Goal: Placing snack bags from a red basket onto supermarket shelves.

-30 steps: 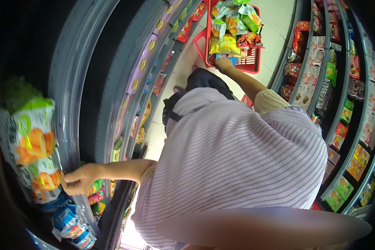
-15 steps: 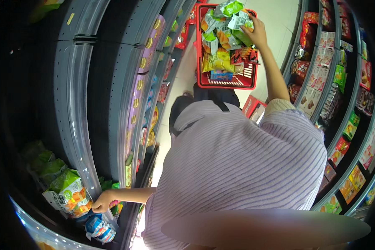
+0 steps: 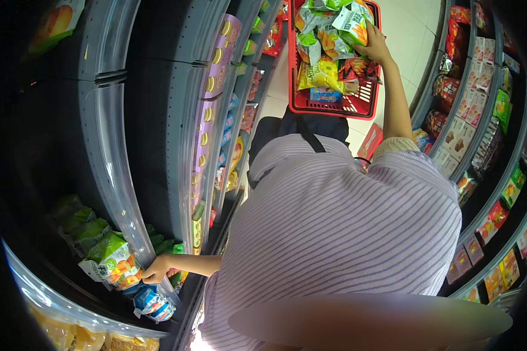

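Note:
My right hand (image 3: pixel 376 45) reaches over the right rim of a red shopping basket (image 3: pixel 291 76). Its fingers are closed on a green-and-white snack bag (image 3: pixel 351 24) on top of the heap inside. More green-and-white bags, a yellow snack bag (image 3: pixel 327 75), dark red packets (image 3: pixel 352 69) and a blue packet (image 3: pixel 325 95) lie in the basket. My left hand (image 3: pixel 157 270) has its fingers curled over the clear front rail (image 3: pixel 137 234) of a shelf at left. Beside its fingertips stands a green-and-white bag (image 3: pixel 113 261), with a blue-and-white package (image 3: pixel 153 304) just below.
Dark shelves (image 3: pixel 152 117) rise on the left, holding purple boxes (image 3: pixel 205 126). Curved shelves of packaged snacks (image 3: pixel 459 137) line the right. Pale floor tiles (image 3: pixel 405 35) show beside the basket. Yellow bags (image 3: pixel 88 338) sit at the lower left.
The view has shifted, so the basket appears higher and farther right, and the left shelf also farther right. The bag under my right hand now stands more upright. My left hand stays at the rail.

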The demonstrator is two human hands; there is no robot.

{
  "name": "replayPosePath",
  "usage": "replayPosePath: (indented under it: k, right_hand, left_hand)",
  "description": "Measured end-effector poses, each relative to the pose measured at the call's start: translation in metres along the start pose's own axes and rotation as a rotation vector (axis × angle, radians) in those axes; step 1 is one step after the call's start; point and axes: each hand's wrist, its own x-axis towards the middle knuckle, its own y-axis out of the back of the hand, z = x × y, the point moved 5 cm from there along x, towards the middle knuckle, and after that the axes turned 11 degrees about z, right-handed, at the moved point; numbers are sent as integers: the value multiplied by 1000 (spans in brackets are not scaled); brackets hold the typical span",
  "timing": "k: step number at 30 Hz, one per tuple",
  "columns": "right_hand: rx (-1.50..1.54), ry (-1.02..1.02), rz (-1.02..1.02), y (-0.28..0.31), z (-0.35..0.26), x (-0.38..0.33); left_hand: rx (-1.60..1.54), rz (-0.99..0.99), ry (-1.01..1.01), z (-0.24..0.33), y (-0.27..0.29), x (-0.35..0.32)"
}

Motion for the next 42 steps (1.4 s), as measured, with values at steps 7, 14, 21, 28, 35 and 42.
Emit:
replayPosePath:
  k: [7, 14, 21, 28, 35, 42]
  right_hand:
    - [393, -12, -150, -6, 20, 6]
    - [99, 14, 21, 21, -24, 10]
    - [915, -145, -297, 86, -138, 15]
    - [962, 303, -603, 136, -365, 58]
    - [785, 1394, -3, 217, -652, 24]
    - [460, 1113, -398, 115, -819, 66]
  left_hand:
    - [48, -66, -12, -2, 4, -4]
    - [110, 10, 43, -9, 17, -9]
    - [84, 61, 28, -1, 20, -13]
    - [29, 41, 52, 0, 20, -13]
    - [-2, 29, 47, 8, 20, -10]
    - [-42, 2, 36, 10, 20, -7]
